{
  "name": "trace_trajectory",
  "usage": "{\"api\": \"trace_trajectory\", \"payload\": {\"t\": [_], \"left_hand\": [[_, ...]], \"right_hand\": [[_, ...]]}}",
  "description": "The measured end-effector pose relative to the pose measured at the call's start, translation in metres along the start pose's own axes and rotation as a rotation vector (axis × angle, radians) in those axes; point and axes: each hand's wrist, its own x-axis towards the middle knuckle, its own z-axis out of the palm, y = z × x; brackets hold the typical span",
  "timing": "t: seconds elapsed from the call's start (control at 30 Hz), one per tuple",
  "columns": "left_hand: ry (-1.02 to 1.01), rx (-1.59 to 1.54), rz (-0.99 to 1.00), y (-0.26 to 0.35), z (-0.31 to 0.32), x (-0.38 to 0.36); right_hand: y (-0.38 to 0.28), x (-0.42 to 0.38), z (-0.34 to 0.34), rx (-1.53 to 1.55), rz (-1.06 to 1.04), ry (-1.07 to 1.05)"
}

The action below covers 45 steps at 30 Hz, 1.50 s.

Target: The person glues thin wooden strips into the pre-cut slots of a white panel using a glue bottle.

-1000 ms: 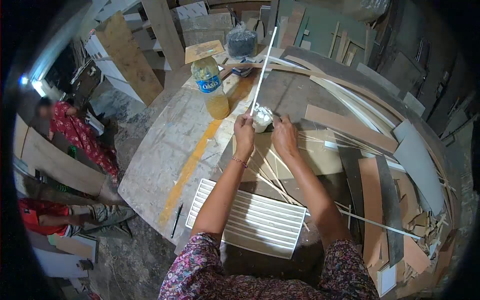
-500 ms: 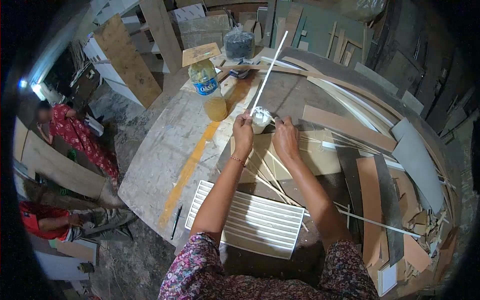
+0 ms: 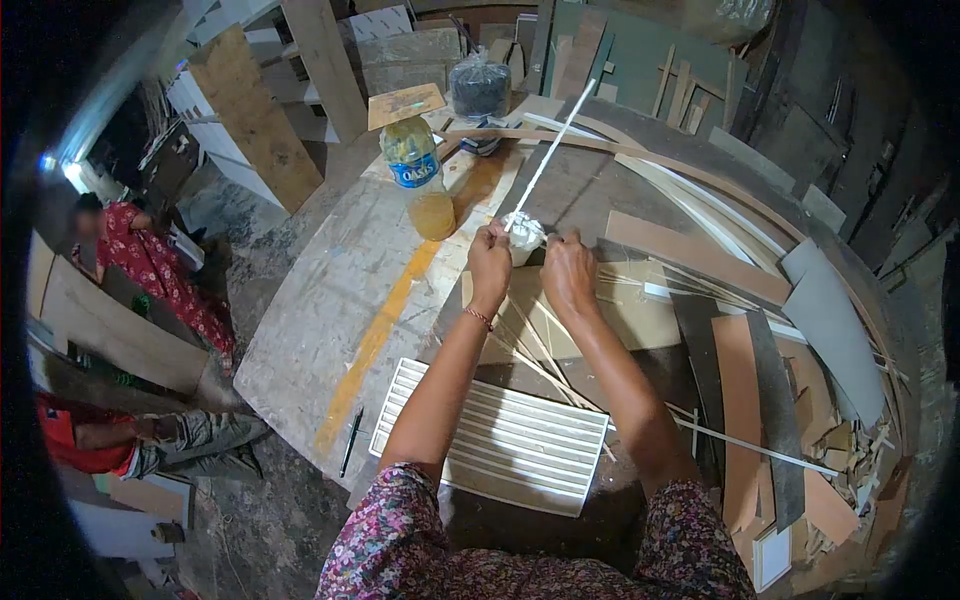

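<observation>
My left hand [image 3: 489,268] pinches the lower end of a thin white strip [image 3: 553,150], which slants up and away to the right. Just beyond my fingers is a small tub of white paste [image 3: 525,230], its rim smeared. My right hand [image 3: 570,275] is closed beside the tub; a short tip seems to show between its fingers and the tub, too small to name. Below my hands lie several thin wooden sticks [image 3: 545,350] on a tan board [image 3: 640,300]. A white slatted panel [image 3: 530,440] rests on the table partly under my left forearm.
A bottle of yellowish liquid [image 3: 428,200] with a wooden piece [image 3: 405,105] on top stands at left. A pen [image 3: 351,442] lies near the table's left edge. Wood strips [image 3: 740,420] and offcuts crowd the right side. Two people [image 3: 160,250] are off to the left.
The white strip's far end has swung slightly right and nearer to me. My right hand has shifted a little, staying by the tub.
</observation>
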Motion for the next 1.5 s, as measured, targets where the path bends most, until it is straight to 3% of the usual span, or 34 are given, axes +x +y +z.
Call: {"api": "trace_trajectory", "payload": {"t": [0.07,0.43,0.67,1.07,1.27,1.5], "left_hand": [[0.043,0.039,0.099,0.001,0.002,-0.002],[-0.006,0.3,0.073,0.028,-0.004,-0.006],[-0.003,0.297,0.09,0.028,-0.004,-0.005],[0.005,0.406,0.092,0.039,0.0,-0.009],[0.024,0.374,0.09,0.039,0.0,-0.009],[0.012,0.35,0.038,0.042,-0.004,-0.008]], "right_hand": [[-0.001,0.002,0.006,-0.008,-0.01,0.018],[-0.009,-0.002,0.002,0.062,0.049,-0.059],[-0.002,0.0,-0.02,-0.004,0.033,0.05],[-0.008,0.005,-0.023,-0.185,-0.062,-0.02],[-0.019,0.013,-0.015,-0.169,-0.102,-0.121],[-0.014,0.017,-0.013,-0.046,-0.039,-0.052]]}}
